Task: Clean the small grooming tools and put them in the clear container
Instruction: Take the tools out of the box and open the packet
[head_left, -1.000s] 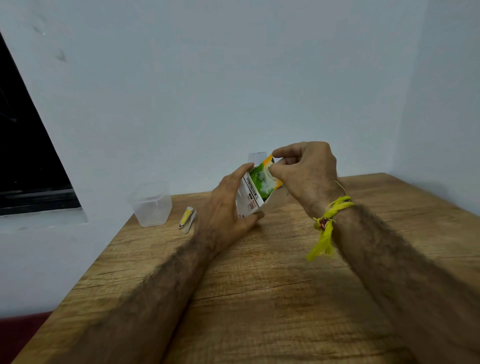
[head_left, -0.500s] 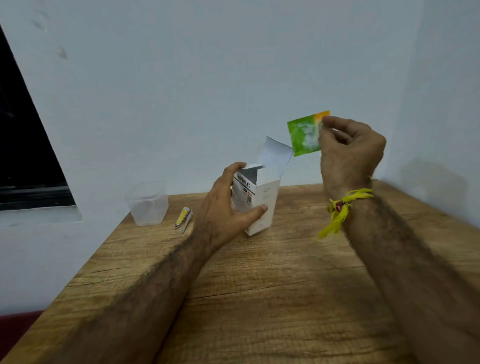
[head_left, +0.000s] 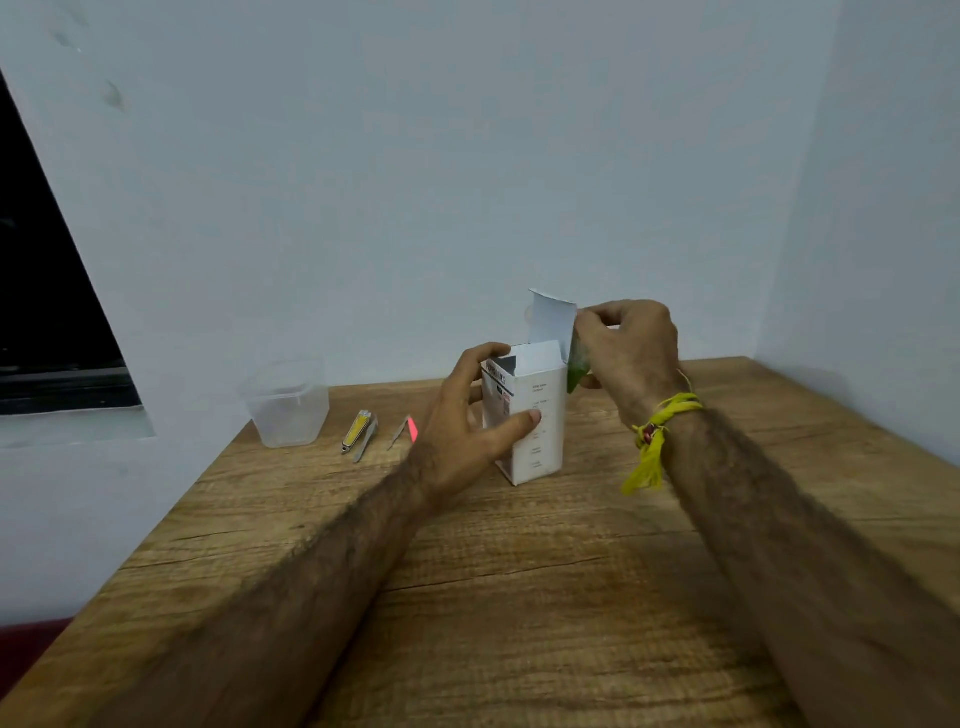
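The nail clipper lies left of the left hand, which grips the box, while the right hand pinches a green sachet.

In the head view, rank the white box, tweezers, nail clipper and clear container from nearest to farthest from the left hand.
1. White box: in the left hand's grip.
2. Tweezers: on the table just left of that hand.
3. Nail clipper: farther left.
4. Clear container: farthest left, by the wall.

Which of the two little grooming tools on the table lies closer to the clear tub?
The yellow-faced metal nail clipper. It lies nearer the clear plastic container, while the slim tool with the pink end lies farther right, by the left hand.
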